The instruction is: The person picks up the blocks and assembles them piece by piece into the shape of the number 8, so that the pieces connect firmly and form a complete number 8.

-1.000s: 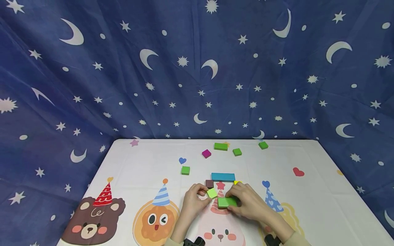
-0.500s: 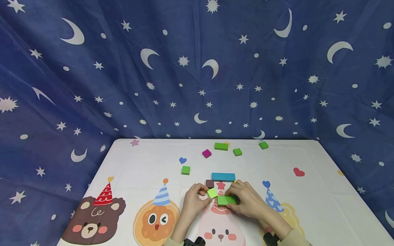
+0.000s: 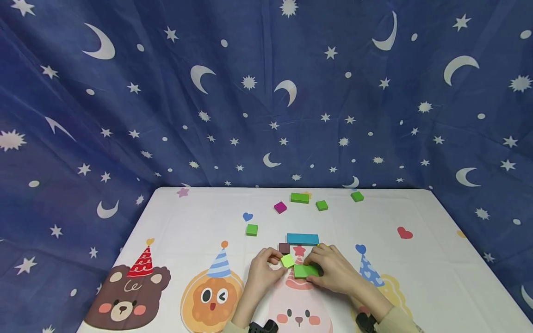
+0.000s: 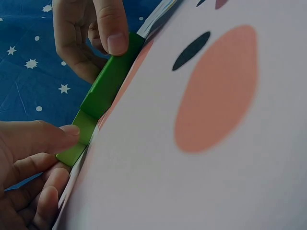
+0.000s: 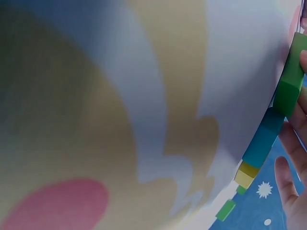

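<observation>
My left hand [image 3: 263, 268] pinches a small yellow-green square block [image 3: 287, 261] between thumb and finger. With thumb and fingers, my right hand [image 3: 333, 270] grips a longer green rectangular block [image 3: 305, 271]. The two blocks meet at a corner on the table; in the left wrist view the green block [image 4: 112, 79] adjoins the yellow-green one [image 4: 79, 139]. Just beyond the left fingertips lies a dark brown square block [image 3: 284, 248], below the left end of a long blue block [image 3: 302, 239]. A yellow block [image 5: 246, 175] is mostly hidden behind my right hand in the head view.
Farther back on the white patterned tablecloth [image 3: 200, 212] lie a magenta block [image 3: 280, 207], a green rectangular block [image 3: 300, 198] and small green blocks, one of them at the left [image 3: 251, 230]. A blue star-and-moon curtain [image 3: 233, 92] stands behind the table.
My right hand has slid the green block slightly away from me, bringing it closer alongside the yellow-green block. The left hand stays nearly still, and the other blocks lie as before.
</observation>
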A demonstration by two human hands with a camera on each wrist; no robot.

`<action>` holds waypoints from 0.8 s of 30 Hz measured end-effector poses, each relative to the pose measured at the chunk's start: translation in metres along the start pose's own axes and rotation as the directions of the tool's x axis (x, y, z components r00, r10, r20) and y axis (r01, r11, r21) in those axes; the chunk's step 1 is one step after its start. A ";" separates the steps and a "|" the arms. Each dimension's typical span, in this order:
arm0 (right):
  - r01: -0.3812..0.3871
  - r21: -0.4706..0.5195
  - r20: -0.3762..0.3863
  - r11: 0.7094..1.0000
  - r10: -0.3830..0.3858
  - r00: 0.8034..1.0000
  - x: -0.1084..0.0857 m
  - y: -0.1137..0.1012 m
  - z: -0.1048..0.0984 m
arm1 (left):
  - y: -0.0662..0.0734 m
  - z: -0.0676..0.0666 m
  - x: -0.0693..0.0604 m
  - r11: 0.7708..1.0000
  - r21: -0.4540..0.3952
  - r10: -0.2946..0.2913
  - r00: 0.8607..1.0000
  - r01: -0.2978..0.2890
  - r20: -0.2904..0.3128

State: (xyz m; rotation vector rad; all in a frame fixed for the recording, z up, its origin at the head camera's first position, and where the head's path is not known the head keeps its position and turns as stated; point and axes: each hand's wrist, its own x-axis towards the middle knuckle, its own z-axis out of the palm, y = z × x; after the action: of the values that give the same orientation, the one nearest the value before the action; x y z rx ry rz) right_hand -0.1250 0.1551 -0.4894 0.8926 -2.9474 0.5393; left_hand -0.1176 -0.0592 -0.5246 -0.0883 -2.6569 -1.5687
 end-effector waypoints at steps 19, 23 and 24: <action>-0.003 0.008 0.010 1.000 0.003 1.000 0.001 0.001 0.000 | -0.001 0.001 -0.001 0.999 -0.036 0.020 1.000 -0.020 -0.014; -0.005 0.013 0.015 1.000 0.005 1.000 0.001 0.000 0.000 | -0.001 0.000 -0.001 0.999 -0.040 0.011 1.000 -0.011 -0.009; -0.006 0.012 0.017 1.000 0.006 1.000 0.001 0.000 0.000 | 0.000 0.000 -0.001 0.999 -0.041 0.006 1.000 -0.007 -0.006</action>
State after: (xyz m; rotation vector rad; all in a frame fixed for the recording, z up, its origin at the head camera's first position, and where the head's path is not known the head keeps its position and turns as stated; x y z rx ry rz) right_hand -0.1263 0.1548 -0.4890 0.8943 -2.9655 0.5533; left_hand -0.1164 -0.0592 -0.5253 -0.0934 -2.6179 -1.6186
